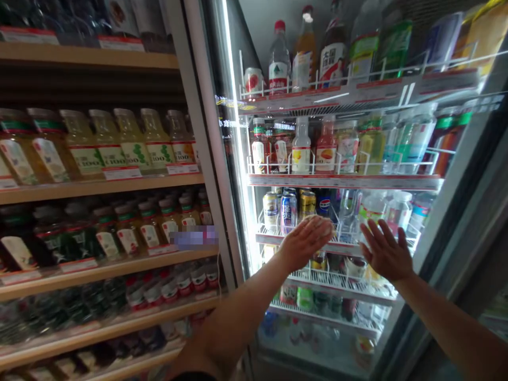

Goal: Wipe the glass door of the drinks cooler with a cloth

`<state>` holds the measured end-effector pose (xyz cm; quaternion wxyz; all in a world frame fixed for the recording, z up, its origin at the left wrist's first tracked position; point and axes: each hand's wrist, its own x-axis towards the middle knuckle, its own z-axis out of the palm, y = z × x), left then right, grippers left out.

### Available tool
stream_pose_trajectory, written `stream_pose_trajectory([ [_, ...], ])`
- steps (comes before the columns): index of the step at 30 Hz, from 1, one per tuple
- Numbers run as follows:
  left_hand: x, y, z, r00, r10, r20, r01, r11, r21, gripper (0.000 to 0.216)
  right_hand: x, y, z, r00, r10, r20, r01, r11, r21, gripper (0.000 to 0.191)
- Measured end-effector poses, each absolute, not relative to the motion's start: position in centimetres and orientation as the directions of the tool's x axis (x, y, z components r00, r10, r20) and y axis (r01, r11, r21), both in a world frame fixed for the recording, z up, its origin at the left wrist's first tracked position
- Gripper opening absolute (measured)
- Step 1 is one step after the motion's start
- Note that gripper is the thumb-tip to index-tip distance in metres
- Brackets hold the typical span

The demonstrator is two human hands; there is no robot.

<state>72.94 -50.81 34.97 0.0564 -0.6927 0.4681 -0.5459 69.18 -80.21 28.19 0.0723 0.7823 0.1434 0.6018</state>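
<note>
My left hand (305, 239) is stretched forward in front of the lit drinks fridge, its fingers together and laid flat over a pale cloth (327, 224), of which only an edge shows. Faint reflections of lettering point to a glass door (270, 126) between me and the shelves. To the right, my right hand (388, 251) is raised with its fingers spread and nothing in it. Whether it touches the glass I cannot tell. Behind the hands are drink cans (289, 207) and a clear bottle (399, 209) on a wire-fronted shelf (345, 246).
Left of the fridge stand wooden shelves (99, 190) with rows of juice bottles (129, 135) and price strips. A metal frame post (210, 159) divides them from the fridge. The fridge's dark right edge (448, 211) slants up beside my right arm.
</note>
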Motion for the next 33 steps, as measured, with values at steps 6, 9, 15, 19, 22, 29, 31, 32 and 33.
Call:
stream_pose_trajectory([
  [6, 73.6, -50.1, 39.2, 0.048, -0.400, 0.915, -0.519, -0.793, -0.319, 0.058, 69.3, -80.1, 28.3, 0.221, 0.318, 0.922, 0.132, -0.946, 0.295, 0.066],
  [9, 73.6, -50.7, 38.7, 0.041, -0.423, 0.905, -0.558, -0.762, -0.330, 0.061, 69.3, -80.0, 28.3, 0.222, 0.318, 0.922, 0.132, -0.946, 0.294, 0.066],
  [15, 73.5, -51.2, 37.7, -0.012, -0.636, 0.772, -0.571, -0.629, -0.527, 0.057, 69.2, -80.1, 28.3, 0.241, 0.308, 0.920, 0.133, -0.950, 0.283, 0.066],
  [19, 74.0, -50.7, 40.9, 0.052, -0.387, 0.921, -0.531, -0.791, -0.303, 0.059, 69.3, -80.0, 28.4, 0.224, 0.319, 0.921, 0.131, -0.946, 0.296, 0.066],
  [22, 73.7, -51.2, 38.9, 0.019, -0.510, 0.860, -0.576, -0.709, -0.408, 0.062, 69.3, -79.9, 28.5, 0.212, 0.322, 0.923, 0.131, -0.945, 0.299, 0.064],
  [29, 73.7, -51.1, 38.5, -0.026, -0.595, 0.803, -0.565, -0.654, -0.503, 0.054, 69.3, -79.9, 28.3, 0.209, 0.316, 0.925, 0.141, -0.946, 0.292, 0.063],
  [31, 73.8, -50.7, 40.2, 0.019, -0.453, 0.891, -0.541, -0.754, -0.372, 0.057, 69.4, -79.9, 28.3, 0.215, 0.313, 0.925, 0.138, -0.948, 0.288, 0.065],
  [32, 73.8, -50.7, 40.4, 0.038, -0.416, 0.909, -0.538, -0.775, -0.332, 0.058, 69.4, -79.9, 28.3, 0.218, 0.312, 0.925, 0.137, -0.948, 0.287, 0.066],
  [33, 73.8, -50.7, 40.2, 0.043, -0.418, 0.908, -0.544, -0.772, -0.329, 0.058, 69.4, -80.0, 28.3, 0.220, 0.312, 0.924, 0.137, -0.948, 0.287, 0.066],
])
